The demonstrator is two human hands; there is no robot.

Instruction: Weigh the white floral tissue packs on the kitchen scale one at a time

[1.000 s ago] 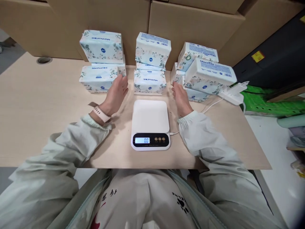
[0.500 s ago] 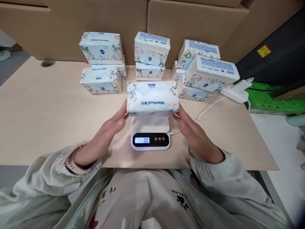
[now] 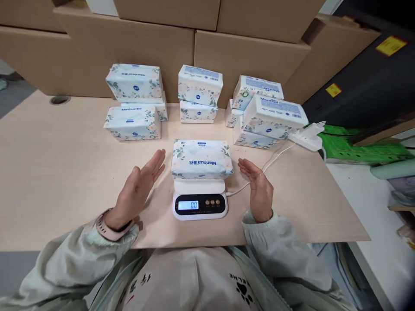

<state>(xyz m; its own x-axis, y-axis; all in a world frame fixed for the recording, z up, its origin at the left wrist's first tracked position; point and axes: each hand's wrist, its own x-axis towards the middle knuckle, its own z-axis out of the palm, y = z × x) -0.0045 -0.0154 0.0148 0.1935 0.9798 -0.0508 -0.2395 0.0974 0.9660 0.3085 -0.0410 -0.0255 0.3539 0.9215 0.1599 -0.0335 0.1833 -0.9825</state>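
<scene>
A white floral tissue pack (image 3: 201, 159) rests on the back part of a white digital scale (image 3: 199, 186), whose lit display reads 0.0. My left hand (image 3: 139, 185) is held to the left of the pack, fingers stretched out, holding nothing. To the right of the pack, my right hand (image 3: 258, 185) hovers apart from it, fingers extended and nothing held. A white cable (image 3: 240, 190) runs from the scale's right side, passing near my right hand.
Stacked tissue packs stand behind at left (image 3: 136, 84), middle (image 3: 199, 86) and right (image 3: 275, 114). Beside the right stack lies a white power strip (image 3: 306, 137). Cardboard boxes (image 3: 129, 56) line the table's (image 3: 58, 172) back edge.
Both hands have let go of the tissue pack and moved outward from its sides. The pack has come down onto the scale. The camera view has shifted.
</scene>
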